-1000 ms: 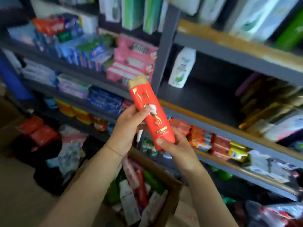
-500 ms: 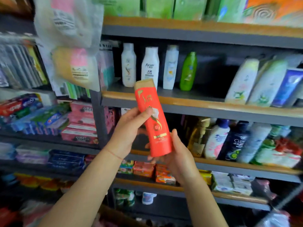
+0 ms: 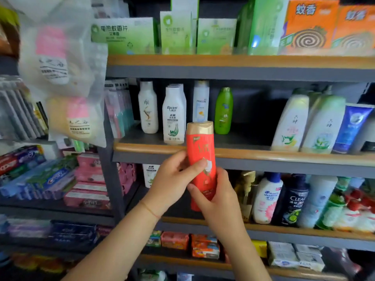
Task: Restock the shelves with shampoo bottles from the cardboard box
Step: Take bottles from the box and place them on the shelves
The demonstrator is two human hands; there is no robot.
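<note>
Item: red shampoo bottle [image 3: 200,159], upright, just below the shelf edge [image 3: 253,154], not yet shelved.
Grip: left hand [image 3: 172,179] and right hand [image 3: 216,196] both curl around it.
Remaining: placement; the box is out of view.

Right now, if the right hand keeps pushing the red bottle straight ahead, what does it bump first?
Probably the Pantene bottle right behind the red bottle held by the right hand. Depth is unclear; it may simply land on the shelf in front.
</note>
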